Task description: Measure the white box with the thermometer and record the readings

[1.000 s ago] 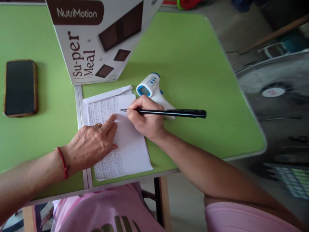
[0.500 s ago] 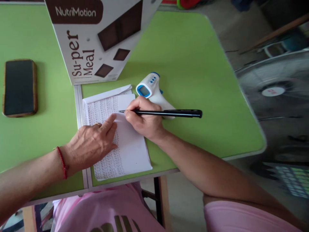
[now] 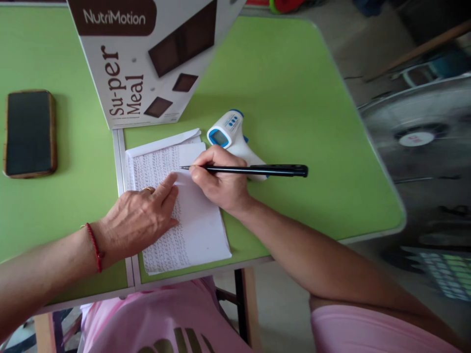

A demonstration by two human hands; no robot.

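Note:
A notepad (image 3: 206, 230) lies on the green table, its top page folded back and its left part covered in dense rows of handwriting. My right hand (image 3: 222, 184) grips a black pen (image 3: 265, 170), whose tip meets the page at the edge of the written rows. Flat across the paper rests my left hand (image 3: 143, 213), fingers stretched out, the index fingertip close to the pen tip. It wears a ring and a red bracelet (image 3: 94, 247). Just beyond my right hand is a white and blue infrared thermometer (image 3: 230, 130), its handle partly covered by the hand.
A white and brown box (image 3: 128, 63) stands upright behind the notepad. On the left side of the green table (image 3: 312, 122) lies a phone (image 3: 30, 133) in a brown case. Past the table's right edge stands a fan (image 3: 415, 137). A metal seam runs across the tabletop.
The pen's rear end has risen very slightly, while its tip stays at nearly the same spot on the page. My left hand has not moved.

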